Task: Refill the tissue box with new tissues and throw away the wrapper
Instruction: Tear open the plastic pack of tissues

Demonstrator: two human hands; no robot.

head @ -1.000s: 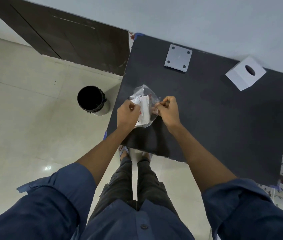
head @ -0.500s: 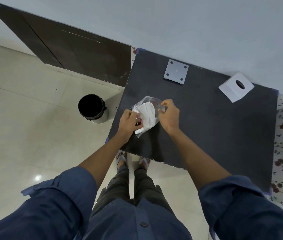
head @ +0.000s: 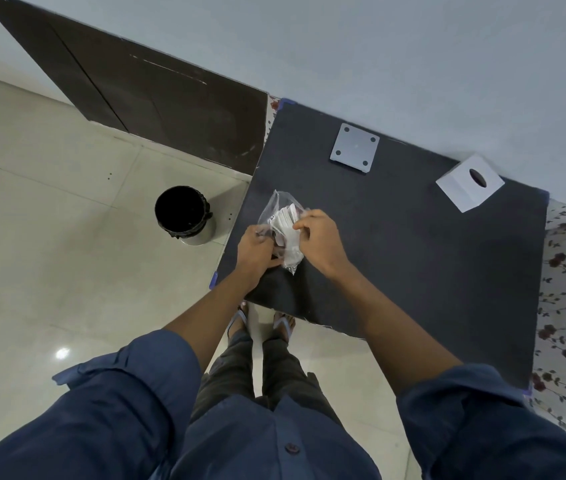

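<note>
Both hands on the pack over the near-left part of the black table [head: 413, 271]. My left hand [head: 255, 245] is curled tight on the clear wrapper [head: 276, 206] at its left side. My right hand [head: 319, 239] has fingers bent, pinching the white tissues [head: 286, 221] at the wrapper's open end. Wrapper sits partly off the stack, loose plastic sticking up on the far side. White tissue box [head: 470, 183] is well apart at the far-right corner, oval slot up. Black bin [head: 182, 211] stands on the floor, just beside the table's left edge.
</note>
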